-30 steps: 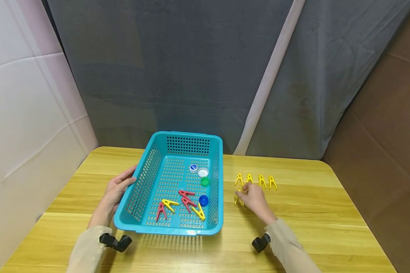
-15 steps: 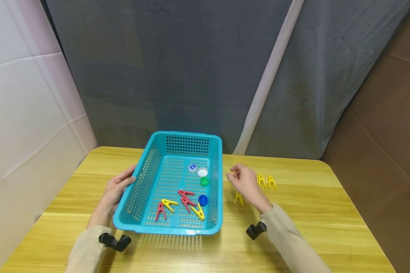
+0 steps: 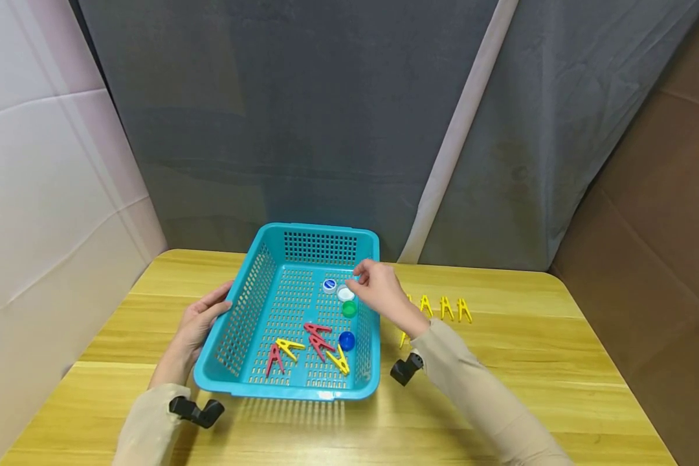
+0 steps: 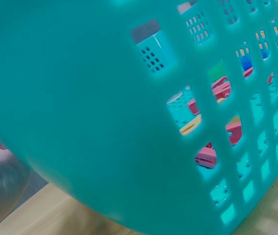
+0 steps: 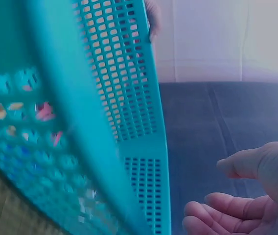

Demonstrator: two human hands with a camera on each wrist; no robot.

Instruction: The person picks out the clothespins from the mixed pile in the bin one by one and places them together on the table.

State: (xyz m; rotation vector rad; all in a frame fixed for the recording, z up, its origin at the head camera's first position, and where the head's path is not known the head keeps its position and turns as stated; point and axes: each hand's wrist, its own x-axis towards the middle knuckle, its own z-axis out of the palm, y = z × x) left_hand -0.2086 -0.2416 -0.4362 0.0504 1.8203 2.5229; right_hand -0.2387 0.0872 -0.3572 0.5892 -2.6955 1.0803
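Observation:
My left hand (image 3: 193, 323) grips the left rim of a turquoise plastic basket (image 3: 291, 393), thumb on the rim. Over the basket's right rim reaches my right hand (image 3: 381, 290); in the right wrist view its thumb and fingers are apart with nothing between them. Below its fingertips in the head view are a white bottle cap (image 3: 345, 294) and a green cap (image 3: 349, 309). A blue-and-white cap (image 3: 329, 285) and a blue cap (image 3: 347, 340) also lie in the basket. Near its front are red clothespins (image 3: 275, 358) and yellow clothespins (image 3: 289, 347).
To the right of the basket, a row of yellow clothespins (image 3: 447, 308) lies on the wooden table (image 3: 530, 362). One more yellow clothespin (image 3: 404, 340) is in front of the row, partly hidden by my right arm. A grey curtain (image 3: 326, 116) hangs behind the table.
My right hand has left the front yellow clothespin on the table and moved left over the basket's right rim. The left hand and basket have stayed in place.

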